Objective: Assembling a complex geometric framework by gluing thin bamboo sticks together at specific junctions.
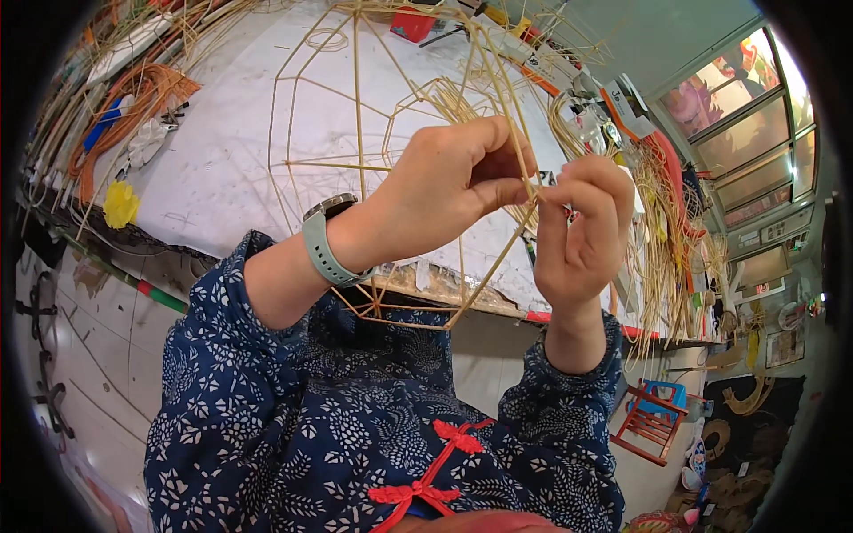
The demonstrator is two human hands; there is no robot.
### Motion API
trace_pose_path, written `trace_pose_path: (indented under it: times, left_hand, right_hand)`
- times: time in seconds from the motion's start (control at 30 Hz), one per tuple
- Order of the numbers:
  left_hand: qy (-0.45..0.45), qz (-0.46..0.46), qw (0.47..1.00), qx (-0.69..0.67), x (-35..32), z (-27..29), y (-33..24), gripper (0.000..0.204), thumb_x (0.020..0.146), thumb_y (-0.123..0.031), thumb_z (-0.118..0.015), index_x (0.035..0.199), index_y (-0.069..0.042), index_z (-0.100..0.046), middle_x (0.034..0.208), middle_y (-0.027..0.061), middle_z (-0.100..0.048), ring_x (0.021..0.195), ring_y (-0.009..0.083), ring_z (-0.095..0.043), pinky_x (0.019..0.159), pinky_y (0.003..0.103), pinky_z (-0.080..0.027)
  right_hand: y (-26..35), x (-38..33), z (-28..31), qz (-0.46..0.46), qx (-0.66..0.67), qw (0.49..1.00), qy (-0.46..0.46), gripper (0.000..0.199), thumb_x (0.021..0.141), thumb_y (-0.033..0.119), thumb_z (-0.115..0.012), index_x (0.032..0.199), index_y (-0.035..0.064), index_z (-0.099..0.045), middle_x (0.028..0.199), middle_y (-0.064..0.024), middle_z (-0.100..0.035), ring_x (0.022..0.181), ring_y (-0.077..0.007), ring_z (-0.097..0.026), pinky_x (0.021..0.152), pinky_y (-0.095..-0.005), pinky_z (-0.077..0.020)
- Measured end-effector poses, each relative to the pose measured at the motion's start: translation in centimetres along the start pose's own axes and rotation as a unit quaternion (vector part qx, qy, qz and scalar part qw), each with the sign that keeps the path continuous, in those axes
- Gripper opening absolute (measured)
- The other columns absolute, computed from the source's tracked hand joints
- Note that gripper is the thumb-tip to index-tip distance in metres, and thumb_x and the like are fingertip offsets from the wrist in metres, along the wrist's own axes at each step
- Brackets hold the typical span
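Fingers of your left hand (453, 182) and right hand (582, 231) pinch one joint of the thin pale bamboo-strip polygon frame (355, 133) above the white paper-covered table (213, 169)

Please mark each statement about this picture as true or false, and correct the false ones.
1. Both hands pinch the same joint of the bamboo strip frame. True.
2. The left hand wears a grey-green wristwatch. True.
3. The right hand holds scissors. False: it grips only a thin strip at the joint.
4. The frame rests on a white table. True.
5. The sleeves are plain red. False: they are dark blue with a white pattern.
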State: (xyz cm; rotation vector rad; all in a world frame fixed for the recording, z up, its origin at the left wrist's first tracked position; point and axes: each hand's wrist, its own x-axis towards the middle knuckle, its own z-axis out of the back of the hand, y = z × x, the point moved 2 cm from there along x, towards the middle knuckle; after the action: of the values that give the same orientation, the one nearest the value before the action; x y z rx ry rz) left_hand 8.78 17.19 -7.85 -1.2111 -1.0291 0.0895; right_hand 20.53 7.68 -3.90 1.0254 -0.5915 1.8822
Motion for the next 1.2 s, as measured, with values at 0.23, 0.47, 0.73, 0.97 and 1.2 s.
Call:
trace_pose_path:
  times: [0.23, 0.47, 0.73, 0.97, 1.2]
  left_hand:
    - [0.012, 0.062, 0.997, -0.043, -0.1, 0.8, -1.1, 0.011, 0.081, 0.002, -0.063, 0.091, 0.006, -0.062, 0.084, 0.0068, -0.064, 0.077, 0.0091, -0.061, 0.067, 0.020, -0.050]
    - [0.024, 0.045, 0.998, -0.022, 0.0, 0.6, -0.9, 0.010, 0.081, 0.002, -0.063, 0.090, 0.005, -0.062, 0.084, 0.0071, -0.065, 0.077, 0.0090, -0.062, 0.067, 0.019, -0.050]
    - [0.007, 0.043, 0.999, -0.010, 0.1, 0.4, -0.7, 0.011, 0.080, 0.000, -0.064, 0.089, 0.006, -0.063, 0.083, 0.0074, -0.065, 0.076, 0.0090, -0.062, 0.067, 0.019, -0.050]
    - [0.019, 0.019, 1.000, -0.011, -0.1, 0.2, -0.7, 0.010, 0.080, 0.001, -0.065, 0.089, 0.005, -0.063, 0.082, 0.0065, -0.065, 0.073, 0.0085, -0.060, 0.065, 0.019, -0.049]
    - [0.051, -0.026, 0.998, 0.003, 0.4, -0.2, 0.3, 0.010, 0.078, 0.002, -0.065, 0.088, 0.003, -0.064, 0.078, 0.0045, -0.063, 0.071, 0.0083, -0.058, 0.062, 0.018, -0.048]
  right_hand:
    - [0.3, -4.1, -0.4, -0.060, 0.407, 0.908, -0.079, 0.008, 0.083, 0.001, -0.055, 0.090, 0.0034, -0.052, 0.085, -0.0097, -0.053, 0.072, -0.0190, -0.050, 0.061, -0.0232, -0.0392]
    - [-0.6, -4.3, -1.7, -0.254, 0.380, 0.874, -0.162, 0.005, 0.087, 0.004, -0.056, 0.087, 0.0019, -0.051, 0.071, -0.0021, -0.050, 0.062, -0.0071, -0.042, 0.052, -0.0195, -0.0323]
    - [-0.4, -4.6, -0.8, -0.310, 0.292, 0.902, -0.065, 0.016, 0.087, 0.005, -0.055, 0.072, -0.0006, -0.053, 0.065, 0.0008, -0.047, 0.058, -0.0039, -0.037, 0.053, -0.0185, -0.0288]
    - [-0.9, -4.8, -2.5, -0.274, 0.123, 0.949, -0.097, 0.014, 0.085, 0.001, -0.058, 0.070, -0.0006, -0.056, 0.056, 0.0045, -0.046, 0.048, -0.0028, -0.036, 0.043, -0.0196, -0.0285]
    - [-1.2, -6.9, -4.8, -0.369, 0.325, 0.860, -0.138, 0.013, 0.089, 0.005, -0.054, 0.079, -0.0022, -0.060, 0.068, 0.0010, -0.054, 0.060, -0.0028, -0.045, 0.052, -0.0187, -0.0351]
